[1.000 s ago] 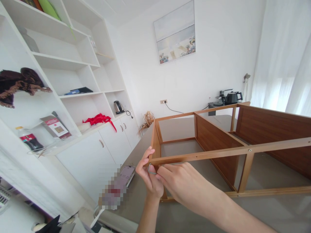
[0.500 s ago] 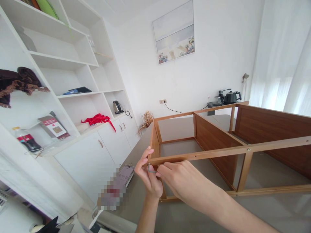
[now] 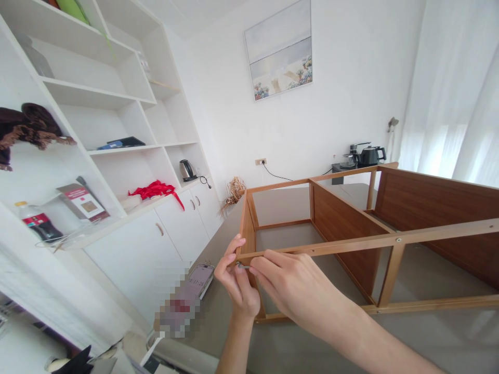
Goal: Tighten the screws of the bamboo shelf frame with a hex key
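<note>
A brown wooden shelf unit (image 3: pixel 351 242) lies on its side across the grey table. At its near left corner, my left hand (image 3: pixel 242 292) is closed around the wood, with fingers on the end panel and the thumb beside a screw head. My right hand (image 3: pixel 294 278) pinches the long end of a small metal hex key (image 3: pixel 244 267). The key's other end meets the screw at the corner, close to my left thumb. My right fingers hide part of the key and touch or nearly touch the rail's underside; I cannot tell which.
A phone (image 3: pixel 201 276), partly pixelated, lies on the grey table (image 3: pixel 390 343) left of my hands. White shelving (image 3: pixel 97 97) stands at the left, with a cola bottle (image 3: pixel 39 221), red cloth (image 3: pixel 154 190) and a kettle (image 3: pixel 187 169). A coffee maker and black pot (image 3: pixel 370 155) stand beyond the unit.
The hex key has swung upward around the corner screw, from hanging down to nearly level. My right hand has risen slightly with it; my left hand keeps its hold.
</note>
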{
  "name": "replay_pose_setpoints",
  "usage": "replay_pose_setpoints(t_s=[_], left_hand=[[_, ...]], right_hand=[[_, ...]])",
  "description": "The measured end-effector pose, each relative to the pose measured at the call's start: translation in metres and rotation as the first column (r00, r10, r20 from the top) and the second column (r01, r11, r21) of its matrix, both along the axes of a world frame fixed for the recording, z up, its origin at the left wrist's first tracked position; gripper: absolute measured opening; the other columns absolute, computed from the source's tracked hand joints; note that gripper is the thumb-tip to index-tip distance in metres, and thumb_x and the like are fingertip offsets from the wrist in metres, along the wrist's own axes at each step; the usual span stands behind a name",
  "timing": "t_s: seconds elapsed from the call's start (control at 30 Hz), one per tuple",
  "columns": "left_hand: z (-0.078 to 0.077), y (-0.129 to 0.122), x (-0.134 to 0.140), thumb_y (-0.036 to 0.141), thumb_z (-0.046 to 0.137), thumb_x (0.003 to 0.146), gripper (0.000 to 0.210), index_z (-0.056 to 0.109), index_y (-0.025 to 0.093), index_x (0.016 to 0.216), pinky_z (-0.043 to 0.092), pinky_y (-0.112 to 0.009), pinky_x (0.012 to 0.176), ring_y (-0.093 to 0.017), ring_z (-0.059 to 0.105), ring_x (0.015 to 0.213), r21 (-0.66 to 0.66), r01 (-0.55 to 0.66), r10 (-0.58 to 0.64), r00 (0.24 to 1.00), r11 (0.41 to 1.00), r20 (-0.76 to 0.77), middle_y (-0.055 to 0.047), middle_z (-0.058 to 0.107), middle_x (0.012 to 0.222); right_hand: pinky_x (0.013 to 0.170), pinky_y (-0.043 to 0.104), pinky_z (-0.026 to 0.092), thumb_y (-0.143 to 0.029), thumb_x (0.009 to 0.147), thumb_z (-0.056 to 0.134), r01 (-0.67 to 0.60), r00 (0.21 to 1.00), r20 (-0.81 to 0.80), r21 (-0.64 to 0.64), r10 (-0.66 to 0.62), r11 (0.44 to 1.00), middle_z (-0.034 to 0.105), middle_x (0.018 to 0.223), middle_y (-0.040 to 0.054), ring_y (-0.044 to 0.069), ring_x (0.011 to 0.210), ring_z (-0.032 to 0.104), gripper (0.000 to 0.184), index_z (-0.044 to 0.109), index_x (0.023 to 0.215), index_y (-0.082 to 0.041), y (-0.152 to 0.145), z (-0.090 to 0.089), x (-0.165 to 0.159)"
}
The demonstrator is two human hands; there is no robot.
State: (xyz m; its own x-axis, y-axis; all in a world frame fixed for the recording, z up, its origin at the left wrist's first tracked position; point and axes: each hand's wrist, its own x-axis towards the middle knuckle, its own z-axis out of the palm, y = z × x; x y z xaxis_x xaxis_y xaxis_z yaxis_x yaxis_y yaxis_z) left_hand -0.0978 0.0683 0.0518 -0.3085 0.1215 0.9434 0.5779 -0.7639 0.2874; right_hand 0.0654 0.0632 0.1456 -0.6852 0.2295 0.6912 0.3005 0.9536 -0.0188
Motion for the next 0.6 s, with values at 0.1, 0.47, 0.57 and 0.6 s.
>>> replay_pose_setpoints(t_s=[0.1, 0.47, 0.57, 0.6], left_hand=[[-0.0006, 0.0005, 0.0005, 0.016, 0.041, 0.106, 0.023, 0.039, 0.026, 0.127, 0.041, -0.063, 0.114, -0.027, 0.057, 0.136, 0.004, 0.017, -0.017, 1.0, 1.0, 0.014, -0.012, 0.063, 0.134], [-0.0048, 0.0003, -0.0004, 0.017, 0.046, 0.104, 0.026, 0.04, 0.027, 0.128, 0.042, -0.062, 0.114, -0.027, 0.055, 0.138, -0.011, 0.028, -0.028, 0.999, 1.0, 0.04, -0.011, 0.064, 0.134], [-0.0036, -0.0003, 0.0002, 0.016, 0.043, 0.105, 0.026, 0.04, 0.027, 0.128, 0.043, -0.061, 0.113, -0.026, 0.056, 0.138, -0.014, 0.015, -0.015, 0.999, 1.0, 0.033, -0.011, 0.064, 0.134], [-0.0035, -0.0004, 0.0002, 0.015, 0.043, 0.105, 0.027, 0.04, 0.027, 0.129, 0.043, -0.061, 0.113, -0.025, 0.056, 0.137, -0.013, 0.016, -0.016, 0.999, 1.0, 0.033, -0.012, 0.063, 0.135]], right_hand=[[0.053, 0.03, 0.019, -0.008, 0.095, 0.066, -0.031, 0.999, 0.016, 0.027, 0.03, 0.999, 0.054, 0.074, -0.0045, 0.012, 0.059, 0.04, 0.023, 0.053, 0.079, -0.019, 0.0005, 0.0007, 0.0007], [0.053, 0.03, 0.02, -0.006, 0.092, 0.069, -0.053, 0.998, 0.03, 0.051, 0.051, 0.997, 0.055, 0.076, -0.0044, 0.012, 0.061, 0.042, 0.023, 0.054, 0.08, -0.019, 0.0008, 0.001, -0.0001], [0.053, 0.03, 0.02, -0.006, 0.093, 0.067, -0.043, 0.999, 0.035, 0.053, 0.042, 0.998, 0.054, 0.075, -0.0042, 0.012, 0.061, 0.041, 0.022, 0.054, 0.08, -0.019, 0.0005, 0.0002, 0.0003], [0.053, 0.03, 0.02, -0.006, 0.093, 0.065, -0.035, 0.999, 0.035, 0.054, 0.034, 0.998, 0.054, 0.075, -0.004, 0.012, 0.061, 0.041, 0.022, 0.053, 0.08, -0.019, 0.0002, 0.0, 0.0003]])
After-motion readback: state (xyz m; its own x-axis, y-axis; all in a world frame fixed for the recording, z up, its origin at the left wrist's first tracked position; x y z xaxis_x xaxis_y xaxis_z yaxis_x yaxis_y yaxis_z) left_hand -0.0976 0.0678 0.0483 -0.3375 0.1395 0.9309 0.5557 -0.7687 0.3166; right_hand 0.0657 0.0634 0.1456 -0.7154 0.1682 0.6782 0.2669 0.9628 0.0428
